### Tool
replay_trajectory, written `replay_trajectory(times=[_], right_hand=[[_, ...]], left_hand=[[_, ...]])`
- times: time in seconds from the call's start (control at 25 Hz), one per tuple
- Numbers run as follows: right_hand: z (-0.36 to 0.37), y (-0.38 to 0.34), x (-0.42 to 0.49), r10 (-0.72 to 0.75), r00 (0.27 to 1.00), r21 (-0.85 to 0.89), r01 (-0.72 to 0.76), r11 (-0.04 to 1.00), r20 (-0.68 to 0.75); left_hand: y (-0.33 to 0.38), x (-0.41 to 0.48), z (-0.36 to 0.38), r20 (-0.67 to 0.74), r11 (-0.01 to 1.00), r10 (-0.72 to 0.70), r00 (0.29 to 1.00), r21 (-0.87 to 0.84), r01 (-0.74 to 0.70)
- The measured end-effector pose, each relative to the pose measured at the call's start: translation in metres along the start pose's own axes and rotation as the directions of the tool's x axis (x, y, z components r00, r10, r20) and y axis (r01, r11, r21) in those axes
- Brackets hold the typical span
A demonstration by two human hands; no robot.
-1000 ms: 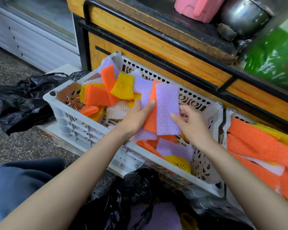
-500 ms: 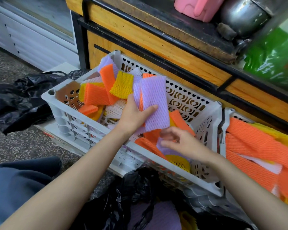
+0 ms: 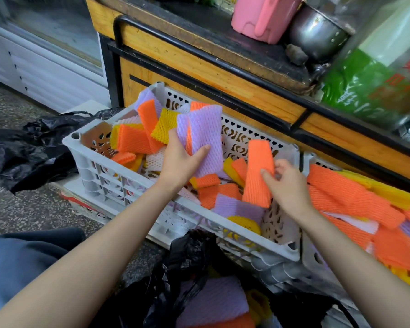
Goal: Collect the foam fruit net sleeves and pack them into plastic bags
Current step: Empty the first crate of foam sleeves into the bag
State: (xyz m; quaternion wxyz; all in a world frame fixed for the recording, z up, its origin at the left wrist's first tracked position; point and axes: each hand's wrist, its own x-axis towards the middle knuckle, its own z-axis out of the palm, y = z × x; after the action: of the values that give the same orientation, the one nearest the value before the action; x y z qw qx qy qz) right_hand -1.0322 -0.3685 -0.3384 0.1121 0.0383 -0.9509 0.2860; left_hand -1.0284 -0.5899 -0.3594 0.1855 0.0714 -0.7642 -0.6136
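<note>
Hands both busy: my left hand (image 3: 182, 159) grips a bunch of purple sleeves (image 3: 205, 138) over the white crate (image 3: 118, 176), and my right hand (image 3: 287, 183) pinches an orange sleeve (image 3: 258, 171), long axis nearly upright, just right of the bunch. Below both lies the black bag (image 3: 187, 261), its mouth seemingly open.

Red printed characters and pale markings on the green plastic bag (image 3: 365, 91), upper right: too blurred to read. No other text, label or number legible.

Bare forearms, no sleeves; dark blue trouser leg (image 3: 21, 261) lower left.
</note>
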Motion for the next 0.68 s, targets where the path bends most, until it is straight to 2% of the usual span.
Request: replay_trajectory(times=[0.12,0.2,0.28,0.36,0.48,0.56,0.68], right_hand=[[-0.024,-0.022,-0.01,-0.087,0.981,0.015,0.091,0.996,-0.175],[-0.034,-0.039,-0.021,-0.18,0.96,-0.071,0.168,0.983,-0.213],[-0.043,-0.052,-0.033,-0.25,0.934,-0.192,0.204,0.96,-0.256],[-0.054,-0.062,-0.046,-0.3,0.901,-0.25,0.226,0.942,-0.313],[-0.067,-0.068,-0.069,-0.388,0.855,-0.252,0.314,0.915,-0.344],[-0.078,-0.066,-0.086,-0.366,0.883,-0.185,0.323,0.928,-0.294],[-0.091,-0.057,-0.11,-0.23,0.957,0.029,0.238,0.971,-0.175]], left_hand=[[0.005,-0.008,0.001,0.062,0.988,0.123,0.991,0.084,-0.128],[0.015,-0.018,0.006,0.092,0.974,0.185,0.978,0.117,-0.195],[0.036,-0.033,0.013,0.06,0.978,0.198,0.978,0.049,-0.201],[0.064,-0.051,0.019,0.019,0.984,0.165,0.986,-0.077,-0.163],[0.101,-0.077,0.023,0.086,0.941,0.107,0.991,-0.331,-0.073],[0.12,-0.095,0.025,0.16,0.896,0.078,0.984,-0.445,0.001],[0.134,-0.123,0.03,0.284,0.872,0.065,0.957,-0.482,0.084]])
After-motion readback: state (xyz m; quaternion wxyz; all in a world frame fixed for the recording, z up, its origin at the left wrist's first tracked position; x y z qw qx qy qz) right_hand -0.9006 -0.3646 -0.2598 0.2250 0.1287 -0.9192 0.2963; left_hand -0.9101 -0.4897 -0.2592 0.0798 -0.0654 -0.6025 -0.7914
